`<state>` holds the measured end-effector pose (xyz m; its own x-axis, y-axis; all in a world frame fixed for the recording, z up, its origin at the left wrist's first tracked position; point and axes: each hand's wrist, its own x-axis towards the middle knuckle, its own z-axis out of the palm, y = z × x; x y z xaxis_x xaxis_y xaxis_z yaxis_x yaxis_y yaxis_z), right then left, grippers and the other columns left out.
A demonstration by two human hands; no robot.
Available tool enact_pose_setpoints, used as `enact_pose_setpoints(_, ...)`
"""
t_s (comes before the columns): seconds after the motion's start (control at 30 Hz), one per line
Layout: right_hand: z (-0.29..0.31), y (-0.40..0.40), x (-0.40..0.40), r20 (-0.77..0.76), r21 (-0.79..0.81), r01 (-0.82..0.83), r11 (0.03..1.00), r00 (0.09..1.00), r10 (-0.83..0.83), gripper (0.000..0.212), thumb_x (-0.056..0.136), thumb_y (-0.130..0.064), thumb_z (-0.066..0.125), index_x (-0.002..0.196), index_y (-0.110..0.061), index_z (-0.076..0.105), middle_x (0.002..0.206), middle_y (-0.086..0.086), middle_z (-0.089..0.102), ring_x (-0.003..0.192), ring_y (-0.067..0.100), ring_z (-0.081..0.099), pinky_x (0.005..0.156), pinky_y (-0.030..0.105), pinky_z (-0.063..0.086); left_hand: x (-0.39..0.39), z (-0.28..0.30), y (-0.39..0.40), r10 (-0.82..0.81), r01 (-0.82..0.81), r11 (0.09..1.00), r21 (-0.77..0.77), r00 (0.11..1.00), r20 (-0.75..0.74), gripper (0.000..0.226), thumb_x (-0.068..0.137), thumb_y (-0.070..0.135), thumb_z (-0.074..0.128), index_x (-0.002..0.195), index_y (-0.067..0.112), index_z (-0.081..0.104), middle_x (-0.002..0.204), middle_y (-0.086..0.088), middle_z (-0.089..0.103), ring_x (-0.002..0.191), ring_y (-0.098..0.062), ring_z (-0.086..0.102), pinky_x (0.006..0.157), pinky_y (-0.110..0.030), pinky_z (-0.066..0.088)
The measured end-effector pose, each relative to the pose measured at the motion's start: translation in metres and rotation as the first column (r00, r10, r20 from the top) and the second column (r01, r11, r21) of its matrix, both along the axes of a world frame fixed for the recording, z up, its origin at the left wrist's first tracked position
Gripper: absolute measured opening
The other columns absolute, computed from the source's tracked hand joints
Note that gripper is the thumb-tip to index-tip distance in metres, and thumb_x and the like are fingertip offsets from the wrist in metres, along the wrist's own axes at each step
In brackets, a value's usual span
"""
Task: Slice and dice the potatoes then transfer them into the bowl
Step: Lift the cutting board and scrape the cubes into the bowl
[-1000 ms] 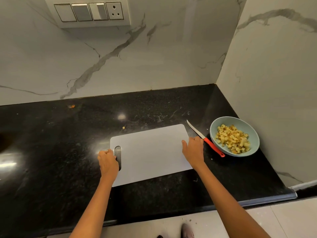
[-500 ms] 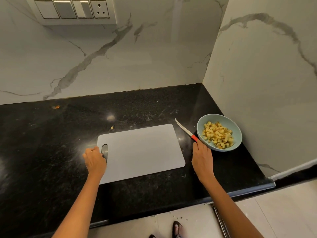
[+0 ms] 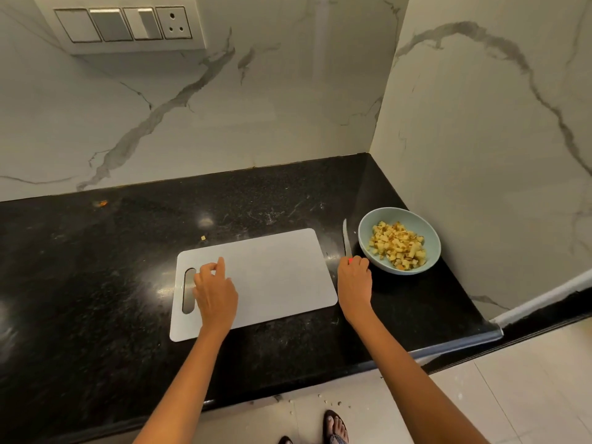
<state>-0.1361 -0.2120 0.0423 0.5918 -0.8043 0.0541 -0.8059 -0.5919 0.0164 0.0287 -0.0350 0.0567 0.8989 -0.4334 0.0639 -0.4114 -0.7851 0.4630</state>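
Black speckled polished stone tabletop [image 3: 96, 283], white veined marble walls [image 3: 256, 123].
Flat pale rounded-corner cutting board [image 3: 272, 277] at centre, slot handle at its 9 o'clock. Left hand [image 3: 214, 293] rests over the board, fingers loosely spread, holding nothing. Right hand [image 3: 354, 283] at the board's 3 o'clock, fingers curled round the knife [image 3: 346, 241] by its red handle. Diced potatoes [image 3: 397, 248] heaped in the round light-blue bowl [image 3: 429, 251], at 2 o'clock.

Two bare forearms reach forward from the bottom edge. The left hand [image 3: 215, 294] hovers over the handle end of the cutting board [image 3: 275, 277], fingers loosely curled and index finger extended. The right hand [image 3: 354, 281], off the board's right edge, grips a knife [image 3: 346, 240] by its handle.
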Motion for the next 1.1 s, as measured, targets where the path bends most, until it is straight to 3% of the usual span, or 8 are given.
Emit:
enact_pose_setpoints(0.2, -0.001, 0.006, -0.01, 0.098, 0.125, 0.027, 0.992, 0.994, -0.039, 0.026, 0.097, -0.01, 0.043, 0.122, -0.01, 0.042, 0.121, 0.009, 0.047, 0.108, 0.019, 0.047, 0.086, 0.026, 0.045, -0.015, 0.0, -0.009, -0.048, 0.048, 0.999, -0.005, 0.999, -0.013, 0.047, 0.091, 0.004, 0.052, 0.137, 0.006, 0.042, 0.13, -0.017, 0.045, 0.116, -0.031, 0.042, 0.092, -0.039, 0.04)
enact_pose_setpoints(0.5, 0.008, 0.011, -0.011, 0.097, 0.191, 0.019, 0.981, 0.994, -0.038, 0.031, 0.096, -0.009, 0.045, 0.127, -0.009, 0.04, 0.125, 0.012, 0.045, 0.111, 0.02, 0.046, 0.088, 0.027, 0.045, -0.037, -0.002, -0.029, -0.144, 0.144, 0.99, -0.001, 0.989, -0.045, 0.048, 0.093, 0.008, 0.05, 0.139, 0.009, 0.039, 0.135, -0.013, 0.041, 0.121, -0.027, 0.039, 0.095, -0.033, 0.038)
enact_pose_setpoints(0.9, 0.011, 0.009, -0.014, 0.061, 0.186, -0.021, 0.982, 0.998, 0.01, 0.033, 0.096, -0.009, 0.045, 0.128, -0.008, 0.037, 0.126, 0.014, 0.044, 0.112, 0.021, 0.045, 0.088, 0.028, 0.044, -0.052, -0.005, -0.051, -0.184, 0.184, 0.983, -0.015, 0.982, -0.049, 0.048, 0.092, 0.005, 0.05, 0.139, 0.007, 0.039, 0.133, -0.015, 0.043, 0.119, -0.028, 0.041, 0.093, -0.032, 0.04)
enact_pose_setpoints(1.1, 0.026, -0.005, -0.012, 0.142, 0.053, -0.07, 0.996, 0.988, 0.062, 0.026, 0.097, -0.015, 0.046, 0.121, -0.008, 0.044, 0.12, 0.012, 0.048, 0.107, 0.02, 0.046, 0.087, 0.025, 0.042, -0.057, -0.008, -0.065, -0.213, 0.207, 0.976, -0.073, 0.972, -0.094, 0.048, 0.092, 0.005, 0.05, 0.139, 0.006, 0.038, 0.133, -0.014, 0.042, 0.121, -0.026, 0.04, 0.096, -0.029, 0.04)
